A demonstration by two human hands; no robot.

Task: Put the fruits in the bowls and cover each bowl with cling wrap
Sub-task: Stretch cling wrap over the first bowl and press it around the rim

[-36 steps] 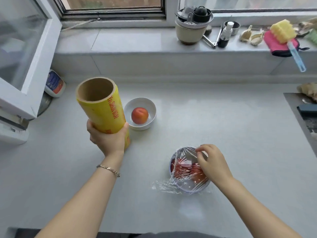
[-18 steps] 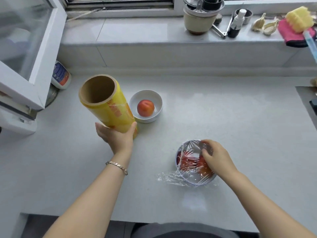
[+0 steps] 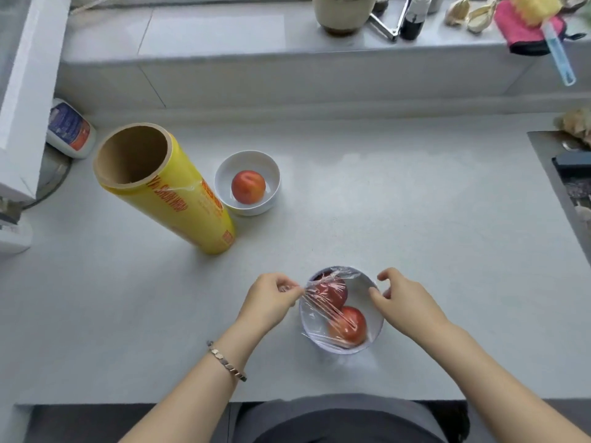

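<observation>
A white bowl [image 3: 374, 334] near the counter's front holds two red fruits [image 3: 347, 326] under a loose sheet of cling wrap [image 3: 323, 298]. My left hand [image 3: 271, 298] pinches the wrap's edge at the bowl's left rim and pulls it taut. At the bowl's right rim my right hand [image 3: 403, 302] has its fingers curled against the wrap. A second white bowl [image 3: 248, 182] farther back holds one red fruit [image 3: 248, 187], uncovered. The yellow cling wrap roll [image 3: 166, 190] stands on end to that bowl's left, untouched.
The window ledge at the back carries a ceramic pot [image 3: 343, 11], a small dark bottle [image 3: 414, 17], a pink cloth [image 3: 527, 30] and a yellow sponge brush [image 3: 556, 55]. A white bottle [image 3: 68, 129] lies at the left. A sink edge [image 3: 563, 187] is at the right.
My left hand has let go of the cling wrap roll, which now stands alone, and has come down to pinch the wrap at the near bowl. The view has tilted down.
</observation>
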